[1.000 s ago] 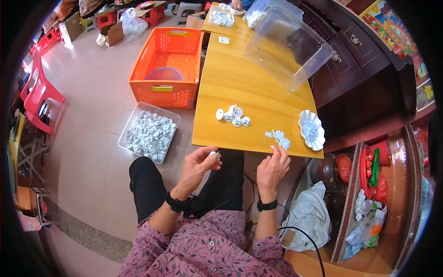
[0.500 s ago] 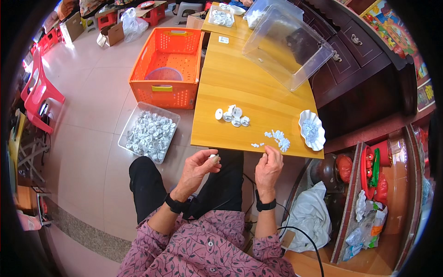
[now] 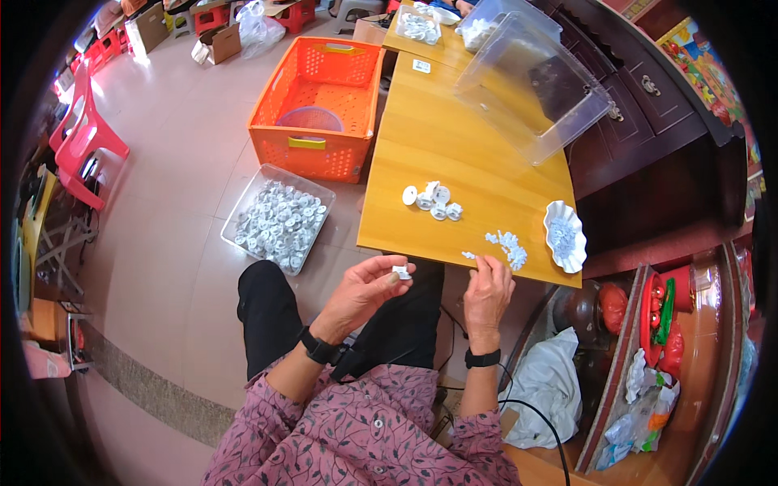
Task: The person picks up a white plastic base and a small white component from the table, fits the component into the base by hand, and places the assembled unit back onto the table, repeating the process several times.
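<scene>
My left hand (image 3: 369,292) is closed, pinching a small white plastic part (image 3: 402,273) between thumb and fingertips, just off the table's near edge. At that edge my right hand (image 3: 489,296) has thumb and fingers drawn together; whatever they may hold is too small to make out. Beside its fingertips lies a tiny whitish piece (image 3: 468,255), with a loose pile of similar pieces (image 3: 511,249) just beyond. Several round white plastic parts (image 3: 438,209) are grouped farther up the wooden table (image 3: 421,138). A scalloped white dish (image 3: 576,257) of tiny bluish-white pieces stands at the right edge.
Left of the table, a clear tub (image 3: 306,257) full of white-grey round parts sits on the floor. Behind it stands an orange crate (image 3: 312,162). A clear plastic bin (image 3: 539,154) lies tipped at the table's right. Shelves with bags (image 3: 541,397) are at the lower right.
The whole view has shifted, moving the scene rightward. My left hand has turned, exposing more of the white part. My right fingertips have come down to the tiny pieces at the table edge.
</scene>
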Tool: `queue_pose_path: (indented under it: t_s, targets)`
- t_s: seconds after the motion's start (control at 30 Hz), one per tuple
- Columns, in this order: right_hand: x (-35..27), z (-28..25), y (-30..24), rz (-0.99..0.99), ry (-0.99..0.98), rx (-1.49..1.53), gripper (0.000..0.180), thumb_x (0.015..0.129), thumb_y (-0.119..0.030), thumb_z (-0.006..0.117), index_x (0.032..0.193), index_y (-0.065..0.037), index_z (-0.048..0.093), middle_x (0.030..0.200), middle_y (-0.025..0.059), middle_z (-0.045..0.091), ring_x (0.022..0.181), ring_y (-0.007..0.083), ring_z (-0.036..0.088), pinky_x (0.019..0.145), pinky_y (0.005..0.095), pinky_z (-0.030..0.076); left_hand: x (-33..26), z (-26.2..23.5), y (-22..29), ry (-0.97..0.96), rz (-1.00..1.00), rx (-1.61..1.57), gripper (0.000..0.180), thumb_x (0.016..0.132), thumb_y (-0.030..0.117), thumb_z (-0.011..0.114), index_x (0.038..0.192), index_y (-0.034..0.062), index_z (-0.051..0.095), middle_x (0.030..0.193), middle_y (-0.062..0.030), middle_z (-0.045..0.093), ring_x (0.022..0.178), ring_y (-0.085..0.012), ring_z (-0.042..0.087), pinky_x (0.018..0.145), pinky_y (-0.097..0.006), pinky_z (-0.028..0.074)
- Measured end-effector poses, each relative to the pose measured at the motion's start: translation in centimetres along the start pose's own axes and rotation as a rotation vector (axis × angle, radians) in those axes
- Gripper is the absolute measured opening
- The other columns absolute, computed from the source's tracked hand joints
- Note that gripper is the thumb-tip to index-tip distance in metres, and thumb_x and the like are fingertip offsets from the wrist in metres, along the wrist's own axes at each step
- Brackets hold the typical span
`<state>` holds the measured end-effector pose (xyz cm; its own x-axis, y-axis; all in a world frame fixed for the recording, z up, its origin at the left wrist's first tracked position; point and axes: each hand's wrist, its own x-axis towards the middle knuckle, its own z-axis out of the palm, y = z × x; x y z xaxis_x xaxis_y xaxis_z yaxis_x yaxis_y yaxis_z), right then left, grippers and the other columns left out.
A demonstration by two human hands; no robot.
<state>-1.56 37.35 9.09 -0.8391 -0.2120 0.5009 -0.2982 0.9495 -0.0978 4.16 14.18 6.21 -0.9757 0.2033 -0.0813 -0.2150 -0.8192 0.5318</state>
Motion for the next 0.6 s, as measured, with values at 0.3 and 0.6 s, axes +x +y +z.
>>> queue_pose_path:
  t_s: [0.3, 0.6]
  targets:
    - [-0.2, 0.5, 0.7, 0.018, 0.098, 0.021, 0.009, 0.085, -0.001, 0.065, 0.094, -0.002, 0.061, 0.095, 0.0122, 0.061, 0.091, 0.0317, 0.059, 0.076, 0.0422, 0.050, 0.0, 0.3, -0.4, -0.048, 0.095, 0.119, 0.036, 0.088, -0.002, 0.067, 0.124, -0.0006, 0.059, 0.123, -0.0132, 0.061, 0.107, -0.0190, 0.064, 0.096, -0.033, 0.052]
    - [-1.3, -2.1, -5.6, 0.571, -0.109, 0.969, 0.010, 0.094, -0.011, 0.062, 0.097, -0.001, 0.060, 0.082, 0.0043, 0.062, 0.067, 0.0115, 0.060, 0.061, 0.0273, 0.052, -0.1, 0.5, -0.5, -0.057, 0.056, 0.012, 0.033, 0.091, 0.001, 0.064, 0.124, -0.0011, 0.058, 0.119, -0.0098, 0.062, 0.107, -0.0208, 0.064, 0.093, -0.033, 0.054]
